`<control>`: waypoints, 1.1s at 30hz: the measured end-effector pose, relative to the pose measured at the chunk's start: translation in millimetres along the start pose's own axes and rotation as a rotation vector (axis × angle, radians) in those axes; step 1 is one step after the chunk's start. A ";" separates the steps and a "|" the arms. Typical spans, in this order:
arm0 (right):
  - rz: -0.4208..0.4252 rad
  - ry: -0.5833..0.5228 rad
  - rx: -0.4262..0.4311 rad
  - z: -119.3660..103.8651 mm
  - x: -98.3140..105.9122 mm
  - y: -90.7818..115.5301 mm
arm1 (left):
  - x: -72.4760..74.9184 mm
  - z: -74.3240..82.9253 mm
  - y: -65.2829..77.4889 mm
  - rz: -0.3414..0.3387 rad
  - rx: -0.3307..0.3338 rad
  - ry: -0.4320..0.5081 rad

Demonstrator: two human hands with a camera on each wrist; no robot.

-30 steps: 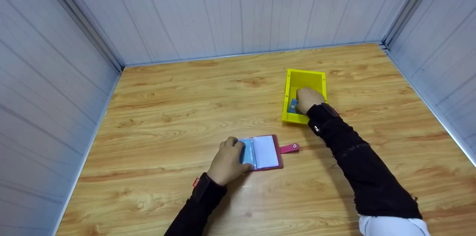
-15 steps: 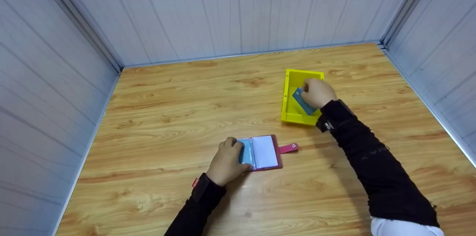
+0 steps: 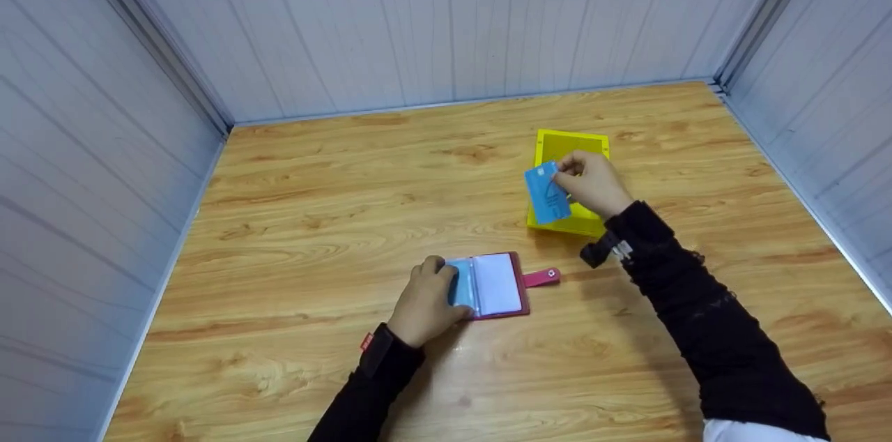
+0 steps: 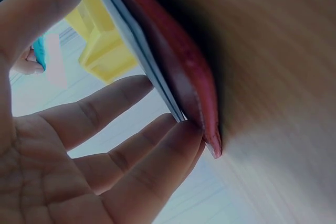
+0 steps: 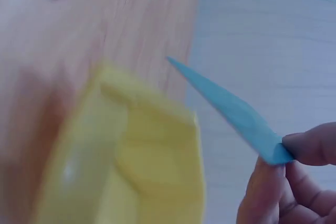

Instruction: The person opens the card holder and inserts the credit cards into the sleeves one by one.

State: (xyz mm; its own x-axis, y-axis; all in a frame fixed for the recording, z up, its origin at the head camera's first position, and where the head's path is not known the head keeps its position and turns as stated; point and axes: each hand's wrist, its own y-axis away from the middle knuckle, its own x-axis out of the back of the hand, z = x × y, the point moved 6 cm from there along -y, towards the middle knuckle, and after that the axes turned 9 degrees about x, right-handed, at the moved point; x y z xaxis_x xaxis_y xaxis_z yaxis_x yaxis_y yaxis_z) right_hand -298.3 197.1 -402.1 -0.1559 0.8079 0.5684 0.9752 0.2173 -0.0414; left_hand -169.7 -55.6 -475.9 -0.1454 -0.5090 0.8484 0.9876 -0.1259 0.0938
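My right hand [image 3: 591, 180] pinches a blue card [image 3: 548, 192] by one edge, between thumb and fingers. The card is tilted above the yellow bin [image 3: 578, 224], its left part past the bin's rim. In the right wrist view the card [image 5: 231, 111] shows nearly edge-on, with thumb and fingertips at one end. On the table lies an open card holder [image 3: 499, 284] with a red cover and clear sleeves. My left hand [image 3: 428, 299] grips its left side, thumb at the near edge and fingers at the far edge. The left wrist view shows fingertips on the red cover [image 4: 197, 90] and sleeves.
A pink strap [image 3: 542, 277] with a metal snap sticks out to the right of the card holder. The wooden table [image 3: 334, 205] is bounded by white panel walls [image 3: 481, 17] at the back and on both sides.
My right hand has lifted the blue card up out of the yellow bin and turned its face to the head camera. The left hand and card holder have stayed in place.
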 end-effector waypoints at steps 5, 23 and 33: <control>-0.094 -0.318 -0.090 15.5 -37.2 11.3 | 0.3 -0.6 0.0 -0.003 0.000 0.002; -0.269 -0.594 -0.153 41.2 -116.4 45.1 | 0.7 -1.0 -0.6 -0.015 0.022 -0.019; -0.269 -0.596 -0.172 53.0 -122.7 48.3 | 0.0 -1.1 -1.7 -0.026 0.033 -0.016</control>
State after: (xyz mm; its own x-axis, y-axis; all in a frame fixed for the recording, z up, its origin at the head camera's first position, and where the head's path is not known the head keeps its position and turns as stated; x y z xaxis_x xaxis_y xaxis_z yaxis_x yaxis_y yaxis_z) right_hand -240.4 137.5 -517.4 -0.4090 0.9125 -0.0123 0.8936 0.4031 0.1976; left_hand -171.4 -56.3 -476.6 -0.1700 -0.4919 0.8539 0.9850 -0.1105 0.1325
